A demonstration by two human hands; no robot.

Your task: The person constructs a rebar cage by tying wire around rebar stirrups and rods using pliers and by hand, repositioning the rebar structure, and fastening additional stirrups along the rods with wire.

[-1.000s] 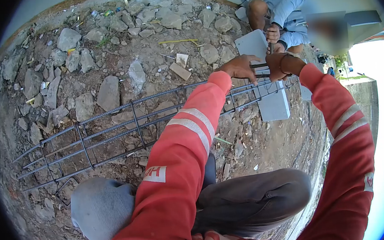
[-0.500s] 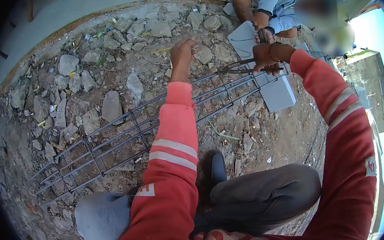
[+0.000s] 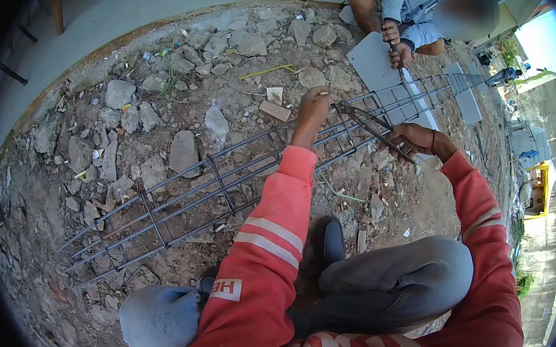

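A long cage of steel rebar [image 3: 229, 192] with square stirrups lies across the ground before me. Over its near side my left hand [image 3: 313, 109] is closed, fingertips pinched together close to the jaws of the pincers; whatever is between them is too small to make out. My right hand [image 3: 414, 140] grips the long-handled pincers [image 3: 371, 124], one dark handle running past the fingers. Their jaws are at the upper bar of the cage, beside a stirrup. Whether the jaws bite on a wire cannot be seen.
A co-worker [image 3: 412, 3] crouches at the far side, both hands on a tool at the cage. Grey boards [image 3: 374, 59] lie beneath the cage. Broken stones [image 3: 184, 154] and a wood block [image 3: 275, 111] litter the dirt. A wall base [image 3: 144, 7] runs along the top.
The pincers have swung from nearly level to slanting, as my right hand came down and nearer. My left hand has moved closer to the jaws. The camera view has shifted somewhat.
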